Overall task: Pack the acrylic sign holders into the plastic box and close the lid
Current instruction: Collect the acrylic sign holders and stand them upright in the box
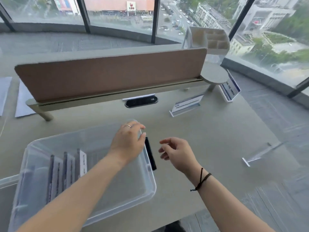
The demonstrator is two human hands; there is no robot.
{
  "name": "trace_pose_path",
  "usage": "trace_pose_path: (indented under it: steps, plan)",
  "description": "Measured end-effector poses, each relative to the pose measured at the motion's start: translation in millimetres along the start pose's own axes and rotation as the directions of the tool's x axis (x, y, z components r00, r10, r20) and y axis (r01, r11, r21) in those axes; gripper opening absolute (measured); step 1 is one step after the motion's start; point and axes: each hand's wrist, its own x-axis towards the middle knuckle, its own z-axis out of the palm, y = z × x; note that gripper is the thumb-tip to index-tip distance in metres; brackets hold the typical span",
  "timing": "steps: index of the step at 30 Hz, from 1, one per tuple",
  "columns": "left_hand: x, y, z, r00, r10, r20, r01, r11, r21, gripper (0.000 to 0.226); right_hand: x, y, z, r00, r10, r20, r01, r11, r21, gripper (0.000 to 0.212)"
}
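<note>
The clear box (133, 195) sat at seven o'clock on the tabletop (209, 131), three holders (66, 166) upright inside. The left hand (128, 141) hovered over its right rim by the black latch (150, 154), fingers relaxed. The right hand (177, 154) hung loosely curled, empty. Two holders (187, 104) stood at one o'clock, one lay (260, 154) at three.

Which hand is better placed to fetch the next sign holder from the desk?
Right hand: free, nearer the sign holder. Left hand rests on the box rim.
</note>
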Motion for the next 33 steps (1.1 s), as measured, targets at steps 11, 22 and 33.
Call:
trace_pose_path:
  steps: [11, 22, 33]
  plan:
    - [76, 224, 180, 0.949, 0.151, 0.278, -0.158, 0.987, 0.002, 0.028, 34, 89, -267, 0.953, 0.099, -0.288, -0.069, 0.991, 0.113, 0.014]
    - [74, 362, 326, 0.740, 0.226, 0.634, -0.328, 0.944, 0.046, 0.038, 48, 190, -451, 0.880, 0.061, -0.471, -0.280, 0.868, -0.410, 0.052]
    - [74, 364, 376, 0.736, 0.186, 0.651, -0.340, 0.933, 0.118, 0.025, 78, 232, -497, 0.956, 0.041, -0.291, -0.268, 0.532, -0.804, 0.039]
